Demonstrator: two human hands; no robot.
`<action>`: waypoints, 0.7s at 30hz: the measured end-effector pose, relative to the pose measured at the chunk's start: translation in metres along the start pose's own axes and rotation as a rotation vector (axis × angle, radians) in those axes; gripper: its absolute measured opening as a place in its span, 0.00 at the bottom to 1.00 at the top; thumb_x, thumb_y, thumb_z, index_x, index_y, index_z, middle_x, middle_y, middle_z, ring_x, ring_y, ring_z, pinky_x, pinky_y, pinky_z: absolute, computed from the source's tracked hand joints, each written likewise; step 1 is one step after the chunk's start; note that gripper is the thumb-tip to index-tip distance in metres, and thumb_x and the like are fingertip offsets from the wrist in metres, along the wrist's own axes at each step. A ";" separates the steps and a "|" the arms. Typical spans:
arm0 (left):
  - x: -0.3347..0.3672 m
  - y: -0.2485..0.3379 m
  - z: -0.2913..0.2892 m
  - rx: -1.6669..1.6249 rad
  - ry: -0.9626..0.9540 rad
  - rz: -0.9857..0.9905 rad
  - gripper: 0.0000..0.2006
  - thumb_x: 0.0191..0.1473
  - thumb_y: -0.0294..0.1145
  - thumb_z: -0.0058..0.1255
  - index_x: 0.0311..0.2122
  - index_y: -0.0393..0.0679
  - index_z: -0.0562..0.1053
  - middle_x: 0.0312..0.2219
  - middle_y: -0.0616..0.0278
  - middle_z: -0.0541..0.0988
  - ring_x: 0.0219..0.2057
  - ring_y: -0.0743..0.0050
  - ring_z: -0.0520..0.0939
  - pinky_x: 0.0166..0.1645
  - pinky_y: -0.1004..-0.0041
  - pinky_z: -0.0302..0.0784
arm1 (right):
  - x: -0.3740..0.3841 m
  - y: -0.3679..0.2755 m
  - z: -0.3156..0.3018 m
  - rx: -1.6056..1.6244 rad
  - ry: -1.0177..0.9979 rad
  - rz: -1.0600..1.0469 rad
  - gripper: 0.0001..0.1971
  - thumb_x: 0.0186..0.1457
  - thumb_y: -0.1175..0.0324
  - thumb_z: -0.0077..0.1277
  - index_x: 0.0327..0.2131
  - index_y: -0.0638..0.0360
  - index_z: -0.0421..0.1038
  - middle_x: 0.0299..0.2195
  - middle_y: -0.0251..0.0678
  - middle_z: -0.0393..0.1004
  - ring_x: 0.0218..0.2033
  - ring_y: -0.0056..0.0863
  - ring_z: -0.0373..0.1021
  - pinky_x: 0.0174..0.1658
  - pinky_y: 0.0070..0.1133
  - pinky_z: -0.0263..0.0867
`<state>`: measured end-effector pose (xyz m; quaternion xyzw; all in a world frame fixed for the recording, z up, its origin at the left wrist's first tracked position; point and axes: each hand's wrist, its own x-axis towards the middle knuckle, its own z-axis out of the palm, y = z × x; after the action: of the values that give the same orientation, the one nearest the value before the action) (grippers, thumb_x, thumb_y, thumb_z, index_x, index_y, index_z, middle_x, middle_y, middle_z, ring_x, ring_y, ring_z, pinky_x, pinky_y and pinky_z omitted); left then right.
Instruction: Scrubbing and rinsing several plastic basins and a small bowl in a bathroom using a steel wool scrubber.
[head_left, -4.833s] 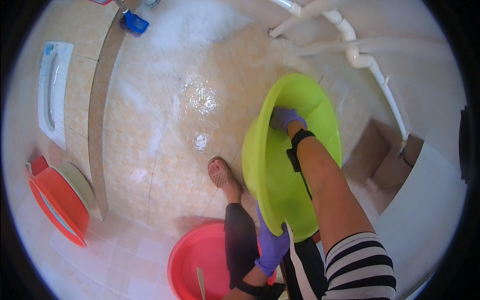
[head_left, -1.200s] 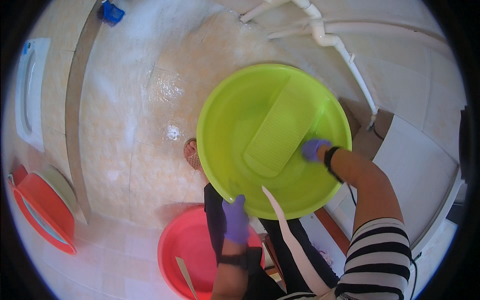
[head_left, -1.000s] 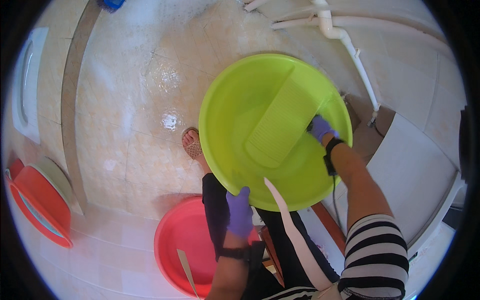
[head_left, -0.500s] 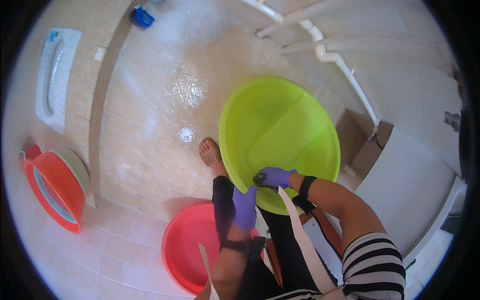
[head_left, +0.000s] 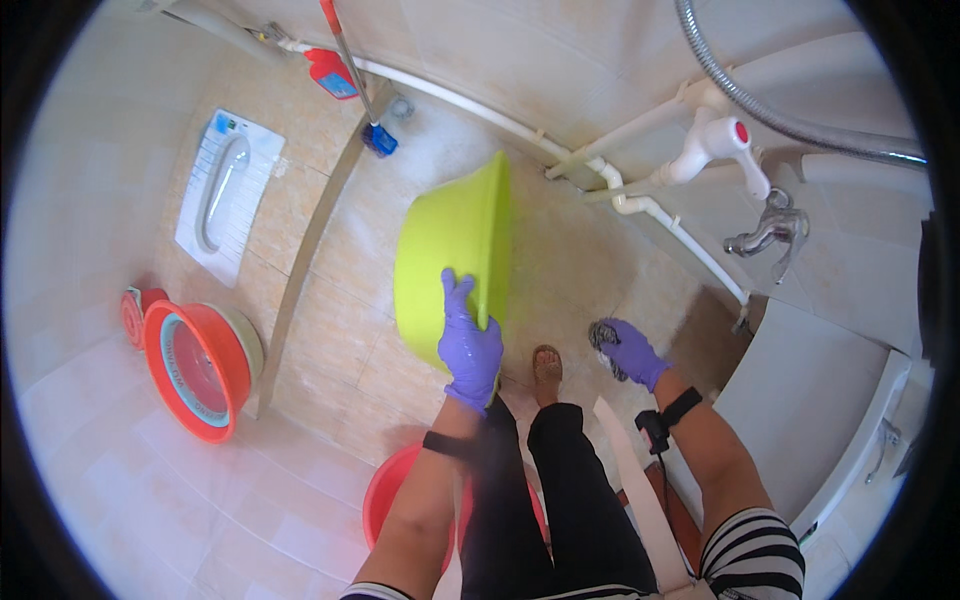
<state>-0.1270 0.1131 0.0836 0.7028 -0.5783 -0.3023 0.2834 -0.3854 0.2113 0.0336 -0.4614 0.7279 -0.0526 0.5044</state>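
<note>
- Left hand (head_left: pixel 471 345), gloved: grasping the green basin (head_left: pixel 435 275) near its rim; fingers along the outer wall, thumb toward the rim.
- Right hand (head_left: pixel 634 354), gloved: closed around a dark, mesh-like scrubber (head_left: pixel 603 335), well apart from the basin. Can't tell if scrubber touches the floor (head_left: pixel 575 275).
- Green basin: tipped on its side ahead of the left arm, opening turned right; inside hidden.
- Progress, my judgement: basin is up on its edge and scrubber is out of it, so likely a pause in scrubbing, or the inside is done. Can't confirm it's clean or drained.
- Left, as far as shows: basin not set down flat or let go; scrubber not put away.
- Red basin (head_left: pixel 376 505): on the floor by the legs, partly hidden, neither hand on it.
- Orange basin (head_left: pixel 236 352): at far left by the wall, untouched.
- Blue brush (head_left: pixel 380 140): beyond the green basin, untouched.
- Metal tap (head_left: pixel 770 235): at right, no hand on it.
</note>
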 end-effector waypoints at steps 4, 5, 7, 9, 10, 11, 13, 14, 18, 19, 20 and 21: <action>0.009 0.025 0.006 0.030 -0.120 0.129 0.17 0.40 0.23 0.52 0.40 0.42 0.67 0.53 0.54 0.61 0.44 0.56 0.73 0.41 0.70 0.71 | -0.025 0.001 0.006 0.073 -0.021 0.034 0.22 0.45 0.68 0.50 0.47 0.59 0.62 0.44 0.44 0.66 0.47 0.37 0.62 0.50 0.26 0.58; 0.010 0.028 0.010 -0.004 -0.147 0.171 0.14 0.41 0.23 0.51 0.37 0.43 0.69 0.51 0.54 0.63 0.41 0.56 0.74 0.39 0.68 0.72 | -0.030 0.004 0.007 0.118 -0.033 0.060 0.22 0.44 0.68 0.50 0.46 0.59 0.62 0.44 0.44 0.66 0.47 0.37 0.63 0.50 0.25 0.58; 0.011 0.029 0.020 0.044 -0.201 0.185 0.14 0.40 0.22 0.49 0.37 0.43 0.69 0.48 0.54 0.66 0.39 0.56 0.75 0.38 0.68 0.72 | -0.042 0.014 0.009 0.119 -0.006 0.036 0.22 0.44 0.68 0.50 0.47 0.59 0.62 0.44 0.44 0.66 0.47 0.37 0.63 0.50 0.25 0.58; 0.013 0.030 0.031 0.091 -0.261 0.197 0.14 0.40 0.21 0.48 0.37 0.43 0.69 0.45 0.55 0.68 0.37 0.55 0.75 0.37 0.67 0.72 | -0.052 0.026 0.008 0.120 0.022 0.016 0.23 0.44 0.69 0.50 0.47 0.59 0.62 0.44 0.44 0.66 0.46 0.37 0.63 0.49 0.26 0.58; 0.013 0.029 0.036 0.114 -0.259 0.284 0.14 0.38 0.20 0.46 0.36 0.43 0.70 0.41 0.56 0.70 0.36 0.56 0.74 0.37 0.66 0.72 | -0.056 0.031 0.008 0.138 0.036 0.036 0.22 0.44 0.69 0.50 0.46 0.60 0.62 0.43 0.44 0.66 0.46 0.37 0.63 0.49 0.25 0.59; 0.013 0.028 0.041 0.139 -0.257 0.368 0.15 0.37 0.18 0.45 0.35 0.44 0.70 0.37 0.57 0.71 0.35 0.57 0.74 0.36 0.66 0.71 | -0.061 0.037 0.007 0.155 0.049 0.057 0.22 0.44 0.70 0.50 0.46 0.60 0.62 0.43 0.43 0.66 0.45 0.36 0.64 0.48 0.25 0.60; 0.013 0.035 0.049 0.160 -0.288 0.406 0.15 0.35 0.18 0.44 0.33 0.44 0.71 0.34 0.59 0.71 0.34 0.57 0.73 0.36 0.66 0.70 | -0.069 0.053 0.007 0.226 0.062 0.080 0.21 0.44 0.71 0.50 0.46 0.60 0.62 0.42 0.43 0.67 0.44 0.35 0.65 0.47 0.24 0.61; 0.012 0.037 0.054 0.179 -0.327 0.445 0.15 0.34 0.17 0.44 0.32 0.44 0.72 0.32 0.60 0.71 0.33 0.58 0.72 0.36 0.66 0.69 | -0.072 0.060 0.007 0.300 0.078 0.111 0.21 0.44 0.71 0.50 0.45 0.61 0.63 0.41 0.42 0.67 0.43 0.34 0.65 0.46 0.24 0.61; 0.028 0.069 0.058 0.340 -0.347 0.618 0.10 0.34 0.20 0.46 0.27 0.45 0.72 0.29 0.61 0.71 0.32 0.59 0.71 0.36 0.66 0.67 | -0.084 0.061 -0.005 0.323 0.055 0.086 0.20 0.44 0.72 0.50 0.44 0.61 0.64 0.40 0.41 0.67 0.41 0.31 0.66 0.44 0.22 0.62; 0.030 0.068 0.068 0.336 -0.403 0.722 0.08 0.35 0.22 0.46 0.25 0.45 0.72 0.28 0.61 0.71 0.32 0.59 0.71 0.36 0.66 0.67 | -0.084 0.068 -0.004 0.318 0.058 0.092 0.20 0.43 0.72 0.50 0.43 0.62 0.64 0.40 0.40 0.68 0.41 0.30 0.66 0.44 0.22 0.62; 0.031 0.067 0.076 0.337 -0.454 0.824 0.06 0.35 0.23 0.46 0.23 0.45 0.72 0.26 0.60 0.71 0.31 0.59 0.71 0.36 0.66 0.67 | -0.084 0.072 -0.003 0.313 0.057 0.092 0.19 0.43 0.72 0.51 0.43 0.63 0.65 0.40 0.40 0.68 0.40 0.29 0.66 0.44 0.22 0.62; 0.029 0.062 0.078 0.359 -0.505 0.860 0.05 0.36 0.25 0.46 0.23 0.44 0.72 0.26 0.59 0.71 0.31 0.58 0.72 0.36 0.66 0.67 | -0.083 0.073 0.000 0.308 0.028 0.063 0.19 0.43 0.72 0.51 0.43 0.63 0.65 0.40 0.40 0.68 0.40 0.29 0.66 0.44 0.22 0.62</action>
<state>-0.2212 0.0704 0.0759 0.3447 -0.9073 -0.2148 0.1091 -0.4247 0.3125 0.0507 -0.3547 0.7323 -0.1543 0.5605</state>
